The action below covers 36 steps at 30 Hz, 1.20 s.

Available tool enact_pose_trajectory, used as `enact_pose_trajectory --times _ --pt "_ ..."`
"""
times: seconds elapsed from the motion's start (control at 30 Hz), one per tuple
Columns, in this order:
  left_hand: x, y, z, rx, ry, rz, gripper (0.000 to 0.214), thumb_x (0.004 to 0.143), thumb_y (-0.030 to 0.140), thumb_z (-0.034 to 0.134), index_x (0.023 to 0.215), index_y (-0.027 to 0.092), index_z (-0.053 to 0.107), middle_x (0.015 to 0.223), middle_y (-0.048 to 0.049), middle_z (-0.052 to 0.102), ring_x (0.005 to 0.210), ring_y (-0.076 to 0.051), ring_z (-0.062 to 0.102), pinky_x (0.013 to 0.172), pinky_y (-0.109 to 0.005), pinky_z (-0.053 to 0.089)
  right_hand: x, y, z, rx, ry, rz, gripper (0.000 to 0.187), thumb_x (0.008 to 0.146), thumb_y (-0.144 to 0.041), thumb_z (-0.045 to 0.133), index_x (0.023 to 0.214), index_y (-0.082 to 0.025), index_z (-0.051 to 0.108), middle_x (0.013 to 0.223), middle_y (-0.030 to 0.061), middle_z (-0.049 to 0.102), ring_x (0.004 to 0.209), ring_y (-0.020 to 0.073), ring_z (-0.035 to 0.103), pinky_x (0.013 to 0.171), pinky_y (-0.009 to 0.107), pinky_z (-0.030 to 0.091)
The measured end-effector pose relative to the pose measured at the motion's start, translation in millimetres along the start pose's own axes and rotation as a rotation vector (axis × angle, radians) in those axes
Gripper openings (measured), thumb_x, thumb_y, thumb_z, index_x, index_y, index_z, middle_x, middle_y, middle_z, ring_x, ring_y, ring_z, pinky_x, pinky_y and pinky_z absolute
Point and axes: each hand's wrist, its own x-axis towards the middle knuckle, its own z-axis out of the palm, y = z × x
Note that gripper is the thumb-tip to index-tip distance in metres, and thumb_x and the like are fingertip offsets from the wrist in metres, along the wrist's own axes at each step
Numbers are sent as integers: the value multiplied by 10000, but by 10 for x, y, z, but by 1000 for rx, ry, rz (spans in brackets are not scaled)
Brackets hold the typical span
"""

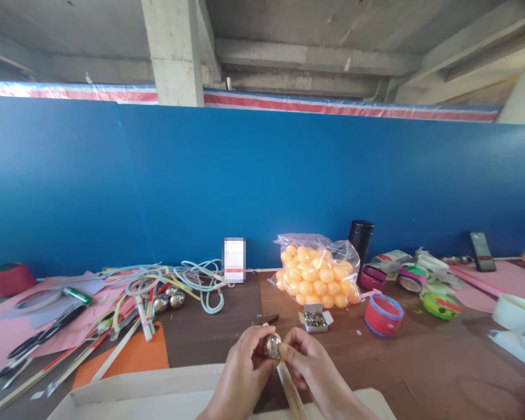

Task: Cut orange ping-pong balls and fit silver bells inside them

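Nearest, the carton (144,388) spreads on the wearer's side of the box (317,321), which holds small metal bits; the sticks (291,392) lie on that side too, a little left of it, just under the wrists, and would best be left undisturbed by the forearms.

Above them, nearer than the box and to its left, is the silvery ball (273,345); the left hand (247,363) has thumb and fingers closed around its left side; the right hand (308,357) brings thumb and forefinger to its right edge, though whether they pinch it, or some small part hidden there, cannot be told. A smooth, round thing will probably turn under pressure; the left hand should carry the firm hold, the right only light, exact fingertip work; the worked side is best turned toward the eyes, the fingers off it.

The pliers (266,319), left of the box, point toward it; the hands should keep clear of them. The box's open flaps call for care with the right knuckles; behind it, the bag (289,240) of orange balls is well out of the way.
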Motion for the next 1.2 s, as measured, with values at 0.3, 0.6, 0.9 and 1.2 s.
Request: enact_pose_trajectory --times 0.3,0.6,0.9,1.2 --pt "10 -21 9 -31 45 -19 405 697 93 581 1068 253 611 1084 -54 646 955 -193 624 829 -294 504 50 13 -15 -73 -25 5 379 709 -540 658 720 -209 473 445 -122 346 366 40 211 343 166 174" --pt "173 -202 -228 -84 318 -153 403 721 282 631 1103 173 562 1081 -98 660 900 -206 660 837 -337 509 -155 -107 -50 -962 181 -119 142 714 -338 647 760 -244 551 703 -6 638 649 187 585 594 263 352" --pt "181 -151 -237 -175 331 -215 458 693 342 653 1101 161 550 1044 -96 666 909 -221 657 772 -323 534 -131 -16 -31 -1101 153 3 169 590 -219 617 750 -211 564 793 61 639 744 262 592 633 319 327" --pt "222 -317 -268 -138 355 -205 469 691 352 653 1116 182 552 1084 -100 646 898 -229 661 798 -342 532 -68 -62 -25 -682 -22 119 94 707 -217 496 776 -184 551 606 -23 588 589 144 585 497 203 402"
